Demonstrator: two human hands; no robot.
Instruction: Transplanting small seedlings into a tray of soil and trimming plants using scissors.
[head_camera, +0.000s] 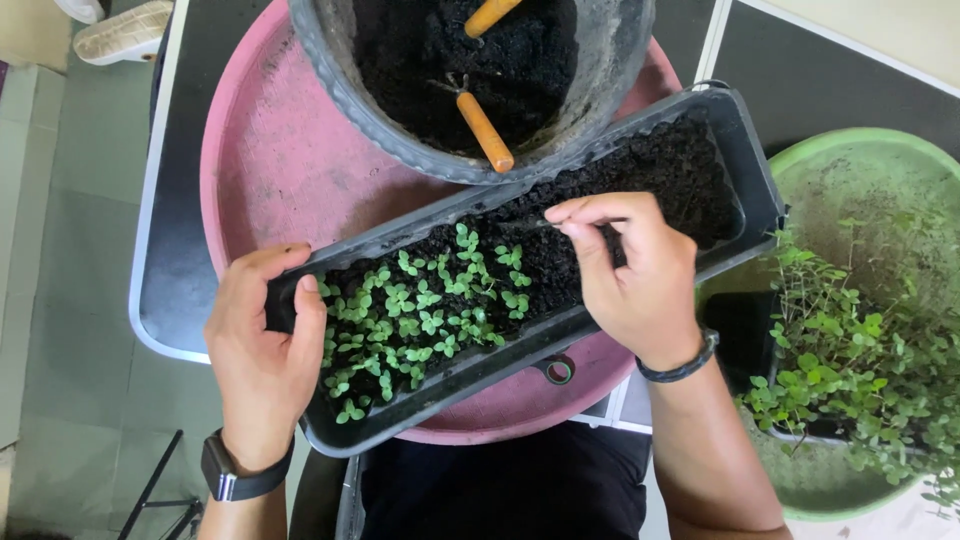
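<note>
**Seedling trough held at one end, fingertips pinched over the soil**

A long black rectangular plastic planter trough (752, 185), filled with dark soil, lies slantwise across a round pink plastic tray (270, 150) on the counter (180, 260), directly in front of the person. Small green seedlings (420, 310) crowd its nearer, left half; the far right half is bare soil.

The left hand (262, 350) wraps the trough's left end, thumb over the rim and fingers closed around the outer wall. The right hand (635, 270) hovers over the middle of the trough, its fingertips (560, 215) pinched together just above the soil beside the seedlings; whether they hold anything is too small to tell.

The trough looks thin-walled and somewhat flexible, and heavy with soil, so it is best gripped at the rim ends. The seedlings look soft and fragile, easily crushed.

Behind it sits a round grey tub of dark soil (400, 130) with two orange-handled tools (485, 130) stuck in. To the right, a green basin (850, 160) holds leafy plants (850, 350).
</note>
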